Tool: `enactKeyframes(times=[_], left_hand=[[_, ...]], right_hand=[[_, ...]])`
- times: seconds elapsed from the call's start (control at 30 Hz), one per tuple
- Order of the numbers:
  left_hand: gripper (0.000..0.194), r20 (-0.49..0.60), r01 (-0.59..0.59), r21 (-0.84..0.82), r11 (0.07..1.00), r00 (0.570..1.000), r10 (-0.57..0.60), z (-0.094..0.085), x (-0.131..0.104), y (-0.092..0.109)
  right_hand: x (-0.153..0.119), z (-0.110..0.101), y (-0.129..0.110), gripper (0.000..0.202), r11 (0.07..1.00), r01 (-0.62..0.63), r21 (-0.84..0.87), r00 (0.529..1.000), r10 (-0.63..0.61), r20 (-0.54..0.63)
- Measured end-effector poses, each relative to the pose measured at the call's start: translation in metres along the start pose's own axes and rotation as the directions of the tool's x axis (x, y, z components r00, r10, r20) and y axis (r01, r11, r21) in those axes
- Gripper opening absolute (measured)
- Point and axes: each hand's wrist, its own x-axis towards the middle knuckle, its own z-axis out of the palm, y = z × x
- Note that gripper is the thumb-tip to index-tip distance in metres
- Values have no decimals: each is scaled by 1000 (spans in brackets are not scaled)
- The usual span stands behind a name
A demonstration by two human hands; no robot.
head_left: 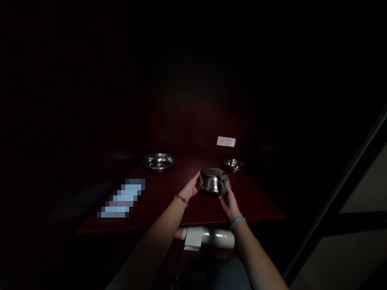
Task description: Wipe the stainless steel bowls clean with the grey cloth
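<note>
A shiny metal bowl [211, 181] is held upside down above the dark red table, its base facing up. My left hand [192, 186] grips the bowl's left side, fingers partly hidden behind it. On the right side, my right hand [230, 200] presses a grey cloth [224, 184] against the bowl's wall. Farther back on the left sits a wide metal dish [159, 162]. A smaller metal bowl [234, 165] rests at the back right, beyond my right hand.
The dark red table [145, 223] ends at a front edge below my wrists. Under that edge lies a pale wrapped roll [218, 237]. A blurred-out bright rectangle [122, 199] is on the left. A white socket plate [226, 141] is on the back wall. A dark frame [338, 197] slants at right.
</note>
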Motion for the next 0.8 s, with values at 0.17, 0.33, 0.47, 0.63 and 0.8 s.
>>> enactKeyframes(times=[0.17, 0.33, 0.47, 0.63, 0.8], left_hand=[[18, -37, 82, 15, 996, 996, -82, 2, -4, 3], [24, 19, 66, -1, 998, 998, -66, 4, -7, 4], [24, 91, 67, 23, 997, 993, -69, 3, -5, 2], [34, 164, 63, 137, 989, 983, -86, 0, -3, -3], [47, 314, 92, 183, 979, 938, -147, 1, -5, -7]], right_hand=[[1, 1, 0, 31, 1000, -1, 14, 1000, 0, 17], [5, 0, 2, 22, 997, -39, 72, 999, 39, 2], [6, 0, 2, 21, 996, -23, 84, 1000, 21, 20], [5, 0, 1, 26, 995, -10, 98, 1000, 8, 19], [4, -1, 3, 34, 999, -37, -23, 998, 38, 55]])
